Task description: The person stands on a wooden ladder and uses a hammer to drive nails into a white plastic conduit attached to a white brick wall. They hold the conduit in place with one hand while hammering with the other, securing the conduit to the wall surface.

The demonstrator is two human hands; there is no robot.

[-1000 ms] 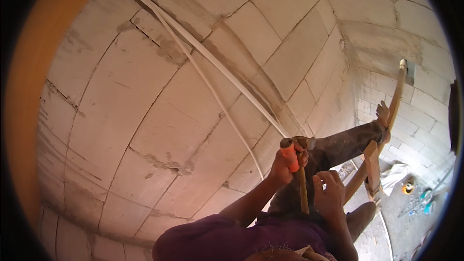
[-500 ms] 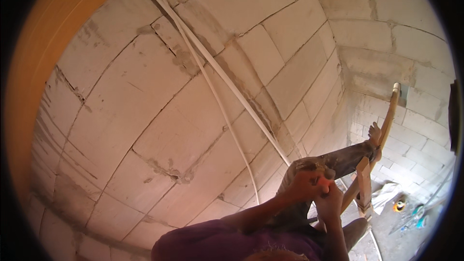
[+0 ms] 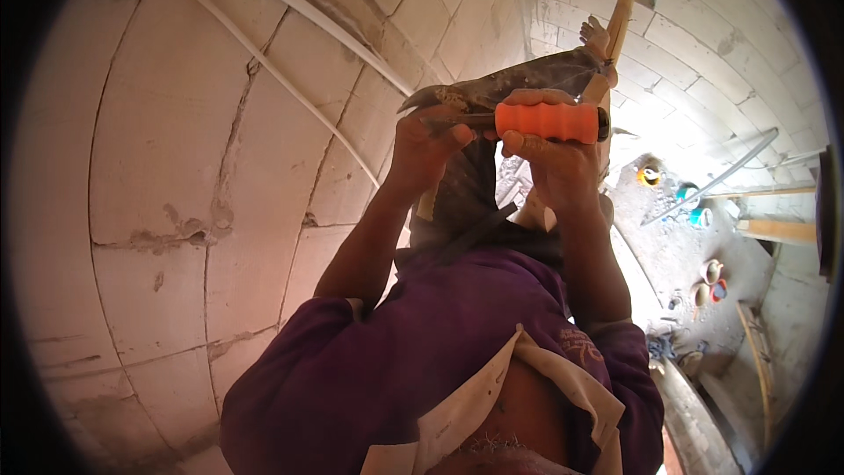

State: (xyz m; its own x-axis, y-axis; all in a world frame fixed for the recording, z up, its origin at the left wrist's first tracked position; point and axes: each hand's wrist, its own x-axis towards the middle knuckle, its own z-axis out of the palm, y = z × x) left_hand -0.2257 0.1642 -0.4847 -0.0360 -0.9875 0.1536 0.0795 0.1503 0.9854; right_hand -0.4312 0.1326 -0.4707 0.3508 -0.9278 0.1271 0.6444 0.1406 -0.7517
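Pale block walls with rough grey mortar joints (image 3: 176, 237) fill the left of the view, crossed by two thin white conduits (image 3: 290, 97) running diagonally along the masonry. A person in a purple shirt (image 3: 440, 343) raises both arms in front of the wall. The right hand (image 3: 554, 158) is wrapped tight around the orange ribbed handle (image 3: 547, 121) of a tool held roughly level, its dark metal shaft (image 3: 457, 121) reaching left. The left hand (image 3: 426, 136) is closed over that shaft, fingers curled around the metal close beside the handle, so both hands grip the same tool just above chest height. Behind the hands, a dusty trouser leg (image 3: 519, 79) stretches toward a bare foot (image 3: 596, 35) resting against a pale wooden pole (image 3: 620, 9) that leans into the corner of the room. Far below at right, the sunlit dirt floor (image 3: 668, 246) is scattered with small things: a yellow container (image 3: 651, 174), teal containers (image 3: 694, 207), round pots (image 3: 710, 277), a long grey bar (image 3: 712, 178) and wooden planks (image 3: 778, 229).
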